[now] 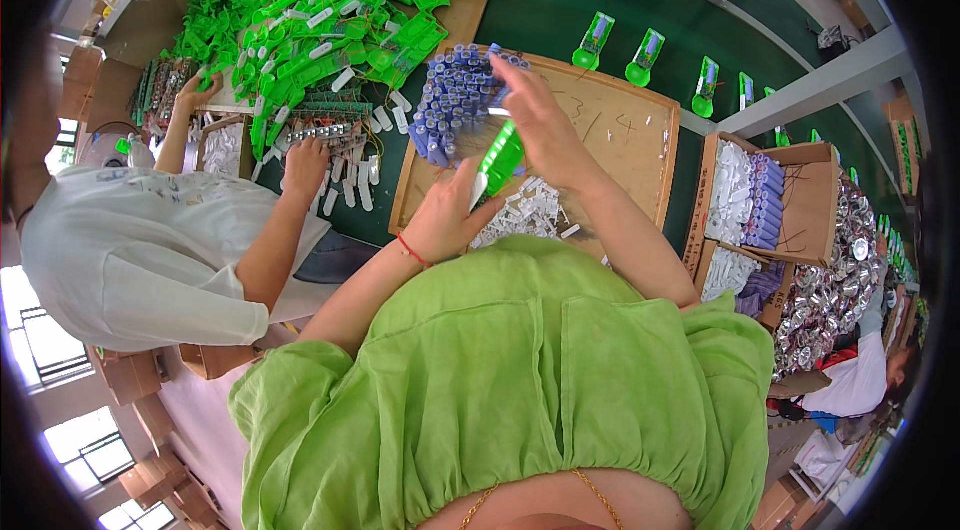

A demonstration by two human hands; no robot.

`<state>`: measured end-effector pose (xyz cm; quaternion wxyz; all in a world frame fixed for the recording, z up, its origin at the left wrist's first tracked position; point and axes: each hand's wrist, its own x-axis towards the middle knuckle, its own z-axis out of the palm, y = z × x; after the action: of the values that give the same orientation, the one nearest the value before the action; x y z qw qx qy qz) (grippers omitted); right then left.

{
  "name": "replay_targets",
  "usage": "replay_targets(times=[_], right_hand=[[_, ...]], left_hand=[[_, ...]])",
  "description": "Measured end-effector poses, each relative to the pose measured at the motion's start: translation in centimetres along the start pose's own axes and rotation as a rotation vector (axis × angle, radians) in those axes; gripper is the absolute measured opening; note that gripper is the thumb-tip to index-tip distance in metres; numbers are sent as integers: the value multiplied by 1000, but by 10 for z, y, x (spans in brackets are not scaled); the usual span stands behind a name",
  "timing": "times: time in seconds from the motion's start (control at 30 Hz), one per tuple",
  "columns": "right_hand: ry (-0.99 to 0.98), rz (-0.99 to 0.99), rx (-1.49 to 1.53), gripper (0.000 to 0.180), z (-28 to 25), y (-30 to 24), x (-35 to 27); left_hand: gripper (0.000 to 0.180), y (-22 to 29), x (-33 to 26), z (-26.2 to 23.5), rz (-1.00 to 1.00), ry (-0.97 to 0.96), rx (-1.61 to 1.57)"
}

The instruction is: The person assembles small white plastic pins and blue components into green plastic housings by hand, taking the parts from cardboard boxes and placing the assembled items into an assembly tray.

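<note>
My left hand (447,212) is closed around a bright green plastic casing (503,158), which tilts up toward the right. Just above the casing is my right hand (543,125), its fingers stretched toward a pack of upright blue-purple batteries (452,98). A small white piece (498,112) shows beside the right thumb; whether the thumb touches it is unclear. Below the casing, small white plastic parts (535,213) lie heaped, partly hidden by my left hand and forearms. Batteries and parts sit in a shallow wooden-rimmed tray (625,155).
Green casings (320,15) pile up at the far left, where a co-worker's hand (306,165) works over a row of metal parts. Several green units (645,58) stand along the dark green surface. Cardboard boxes (808,200) at right hold white parts and batteries, beside shiny reflector cups (835,280).
</note>
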<state>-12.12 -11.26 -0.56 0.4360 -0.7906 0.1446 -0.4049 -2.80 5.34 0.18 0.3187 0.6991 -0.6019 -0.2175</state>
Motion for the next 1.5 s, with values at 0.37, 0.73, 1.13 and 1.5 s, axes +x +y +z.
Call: replay_targets(times=[0.37, 0.73, 1.13, 1.5], right_hand=[[-523, 497, 393, 79, -25, -9, -13], [49, 584, 374, 32, -17, -2, -17], [-139, 418, 40, 15, 36, -2, -48], [-446, 212, -538, 16, 42, 133, -106]], left_hand=[[43, -8, -1, -12, -172, -316, -184], [91, -27, 32, -7, -49, 46, -349], [39, -45, 30, 16, -329, 221, -696], [27, -79, 9, -2, -656, 238, -1015]])
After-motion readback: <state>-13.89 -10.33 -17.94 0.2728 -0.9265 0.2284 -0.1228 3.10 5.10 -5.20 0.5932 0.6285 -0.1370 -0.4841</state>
